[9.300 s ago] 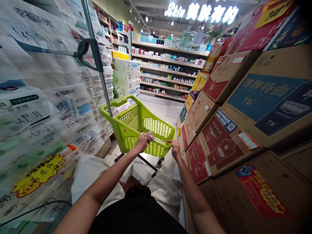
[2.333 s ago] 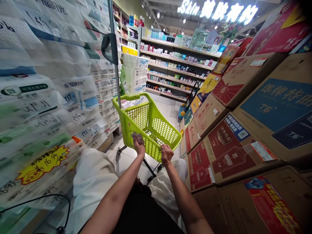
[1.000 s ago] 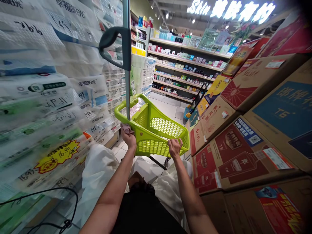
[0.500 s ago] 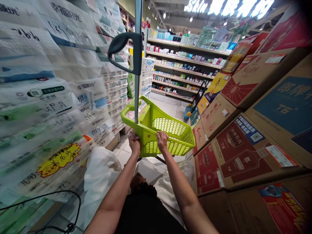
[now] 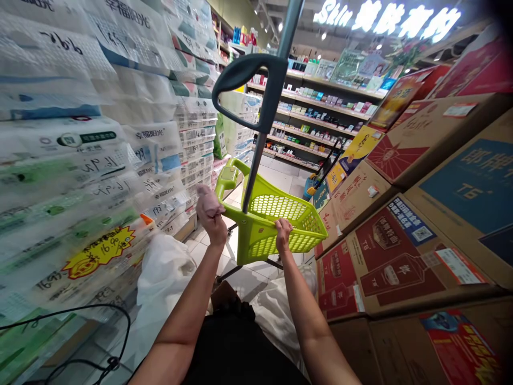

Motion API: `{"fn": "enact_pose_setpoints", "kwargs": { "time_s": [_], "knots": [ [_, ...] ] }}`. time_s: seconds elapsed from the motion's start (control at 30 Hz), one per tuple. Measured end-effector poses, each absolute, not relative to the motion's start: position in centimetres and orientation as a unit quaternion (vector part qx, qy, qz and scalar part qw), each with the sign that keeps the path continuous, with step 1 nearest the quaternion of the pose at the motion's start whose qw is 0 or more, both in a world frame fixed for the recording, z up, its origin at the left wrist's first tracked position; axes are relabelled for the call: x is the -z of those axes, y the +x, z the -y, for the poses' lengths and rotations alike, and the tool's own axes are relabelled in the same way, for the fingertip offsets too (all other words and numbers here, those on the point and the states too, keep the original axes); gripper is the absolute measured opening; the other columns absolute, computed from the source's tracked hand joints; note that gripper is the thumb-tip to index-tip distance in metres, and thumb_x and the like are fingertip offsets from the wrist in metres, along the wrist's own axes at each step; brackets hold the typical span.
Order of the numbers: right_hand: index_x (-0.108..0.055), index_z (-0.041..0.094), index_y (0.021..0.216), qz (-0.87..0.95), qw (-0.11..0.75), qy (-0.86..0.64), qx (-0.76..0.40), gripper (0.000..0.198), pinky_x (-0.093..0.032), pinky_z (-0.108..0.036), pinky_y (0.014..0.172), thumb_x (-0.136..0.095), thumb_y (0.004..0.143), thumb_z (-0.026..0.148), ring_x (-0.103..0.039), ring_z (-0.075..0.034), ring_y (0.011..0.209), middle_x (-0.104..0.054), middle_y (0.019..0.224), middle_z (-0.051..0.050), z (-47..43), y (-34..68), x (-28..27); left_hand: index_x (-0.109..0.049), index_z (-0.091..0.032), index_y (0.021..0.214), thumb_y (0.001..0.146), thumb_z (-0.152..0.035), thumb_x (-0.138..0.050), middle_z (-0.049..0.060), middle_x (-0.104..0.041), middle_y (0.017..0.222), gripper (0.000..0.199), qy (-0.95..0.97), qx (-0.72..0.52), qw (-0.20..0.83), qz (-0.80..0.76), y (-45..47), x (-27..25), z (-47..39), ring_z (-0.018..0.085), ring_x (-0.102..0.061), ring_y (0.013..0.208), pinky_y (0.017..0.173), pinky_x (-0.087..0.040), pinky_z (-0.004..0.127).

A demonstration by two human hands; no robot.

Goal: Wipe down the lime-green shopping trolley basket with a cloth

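In front of my knees stands a lime-green shopping cart (image 5: pixel 260 246) with a perforated basket. A grey pole (image 5: pixel 256 166) rises from its near side and carries a dark looped handle (image 5: pixel 240 91). My left hand (image 5: pixel 214 224) is closed on a crumpled pinkish cloth (image 5: pixel 208 200) at the cart's left corner, beside the green handlebar. With its fingers curled over the near rim of the basket, my right hand (image 5: pixel 284 234) grips the cart. The part of the basket floor behind the near wall is hidden.
Stacked white tissue packs (image 5: pixel 92 160) wall the left side. Cardboard cartons (image 5: pixel 401 256) are piled close on the right. Shelves of small goods (image 5: pixel 320 101) stand ahead, beyond tiled floor (image 5: pixel 276 179). A black cable (image 5: pixel 128 331) loops at lower left.
My left hand has moved up and left with the cloth, to the cart's upper corner. The pole now leans right, and the cart has shifted slightly. My right hand still grips the rim.
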State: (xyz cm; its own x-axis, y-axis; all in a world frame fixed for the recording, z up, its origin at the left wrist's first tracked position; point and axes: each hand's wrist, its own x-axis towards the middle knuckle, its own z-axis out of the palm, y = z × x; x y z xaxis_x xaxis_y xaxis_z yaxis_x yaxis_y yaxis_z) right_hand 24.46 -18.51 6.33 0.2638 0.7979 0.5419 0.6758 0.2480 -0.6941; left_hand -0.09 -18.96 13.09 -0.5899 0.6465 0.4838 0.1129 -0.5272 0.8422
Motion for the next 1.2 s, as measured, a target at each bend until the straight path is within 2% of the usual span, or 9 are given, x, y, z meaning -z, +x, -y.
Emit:
{"fn": "enact_pose_setpoints", "kwargs": {
  "time_s": [0.1,0.2,0.27,0.4,0.57,0.77,0.83,1.07,1.2],
  "knots": [
    [-0.048,0.024,0.072,0.591,0.515,-0.619,-0.051,0.043,-0.032,-0.038,0.093,-0.024,0.102,0.043,-0.053,-0.022,0.084,-0.058,0.076,-0.002,18.9,24.1,-7.1,-0.064,-0.019,0.115,0.074,-0.015,-0.061,0.014,-0.062,0.124,0.041,0.565,-0.705,0.058,-0.425,-0.9,-14.0,19.8,0.032,-0.055,0.131,0.117,-0.041,0.048],
    [-0.06,0.023,0.093,0.614,0.529,-0.585,-0.029,0.043,-0.032,-0.039,0.099,-0.024,0.105,0.041,-0.058,-0.022,0.095,-0.068,0.095,-0.006,19.6,21.4,-8.3,-0.067,-0.021,0.106,0.072,-0.018,-0.064,0.012,-0.063,0.119,0.033,0.647,-0.646,0.033,-0.403,-1.0,-15.0,20.5,0.034,-0.057,0.128,0.115,-0.043,0.052],
    [-0.062,0.023,0.1,0.652,0.519,-0.553,-0.018,0.042,-0.034,-0.039,0.099,-0.024,0.106,0.039,-0.058,-0.023,0.1,-0.069,0.1,-0.007,20.0,19.2,-9.2,-0.068,-0.022,0.102,0.072,-0.02,-0.066,0.011,-0.065,0.114,0.03,0.673,-0.622,0.044,-0.398,-0.5,-15.3,21.1,0.034,-0.058,0.124,0.114,-0.045,0.053],
    [-0.055,0.024,0.081,0.61,0.541,-0.579,0.009,0.048,-0.036,-0.039,0.091,-0.017,0.107,0.036,-0.053,-0.024,0.09,-0.064,0.087,-0.007,20.4,17.0,-10.3,-0.071,-0.021,0.103,0.074,-0.022,-0.066,0.013,-0.065,0.117,0.029,0.7,-0.619,0.041,-0.354,1.1,-14.1,22.5,0.033,-0.059,0.125,0.116,-0.043,0.055],
    [-0.045,0.025,0.072,0.619,0.536,-0.575,0.007,0.046,-0.038,-0.037,0.085,-0.018,0.107,0.036,-0.051,-0.023,0.083,-0.056,0.077,-0.004,20.0,19.0,-10.3,-0.074,-0.02,0.106,0.078,-0.024,-0.065,0.015,-0.065,0.129,0.03,0.721,-0.612,0.069,-0.318,1.8,-13.4,22.7,0.036,-0.054,0.135,0.121,-0.035,0.059],
    [-0.044,0.025,0.068,0.608,0.561,-0.562,0.006,0.047,-0.037,-0.038,0.082,-0.021,0.105,0.04,-0.049,-0.023,0.079,-0.052,0.072,-0.003,19.2,20.2,-10.2,-0.074,-0.019,0.1,0.076,-0.013,-0.061,0.01,-0.075,0.103,0.028,0.724,-0.561,0.191,-0.353,-0.1,-17.7,17.7,0.03,-0.068,0.102,0.098,-0.054,0.049],
    [-0.049,0.025,0.069,0.606,0.568,-0.557,0.001,0.047,-0.037,-0.038,0.082,-0.022,0.105,0.04,-0.049,-0.023,0.079,-0.053,0.072,-0.003,19.2,20.2,-10.1,-0.074,-0.02,0.096,0.074,-0.013,-0.063,0.01,-0.075,0.1,0.026,0.742,-0.545,0.176,-0.349,-0.3,-18.1,17.0,0.03,-0.069,0.099,0.097,-0.054,0.049],
    [-0.052,0.024,0.069,0.591,0.592,-0.549,-0.007,0.048,-0.035,-0.037,0.078,-0.029,0.104,0.046,-0.048,-0.022,0.077,-0.053,0.07,-0.002,20.0,20.3,-9.1,-0.07,-0.02,0.112,0.076,-0.023,-0.061,0.013,-0.071,0.121,0.037,0.787,-0.509,0.026,-0.348,1.4,-15.1,21.1,0.031,-0.062,0.123,0.116,-0.041,0.054],
    [-0.051,0.024,0.069,0.6,0.584,-0.547,-0.014,0.048,-0.035,-0.037,0.077,-0.029,0.103,0.049,-0.046,-0.022,0.076,-0.052,0.069,-0.002,20.2,20.3,-9.1,-0.069,-0.018,0.099,0.075,-0.02,-0.061,0.011,-0.074,0.102,0.026,0.801,-0.422,0.06,-0.421,1.2,-17.3,20.8,0.029,-0.066,0.106,0.111,-0.047,0.049]
  ]
}}
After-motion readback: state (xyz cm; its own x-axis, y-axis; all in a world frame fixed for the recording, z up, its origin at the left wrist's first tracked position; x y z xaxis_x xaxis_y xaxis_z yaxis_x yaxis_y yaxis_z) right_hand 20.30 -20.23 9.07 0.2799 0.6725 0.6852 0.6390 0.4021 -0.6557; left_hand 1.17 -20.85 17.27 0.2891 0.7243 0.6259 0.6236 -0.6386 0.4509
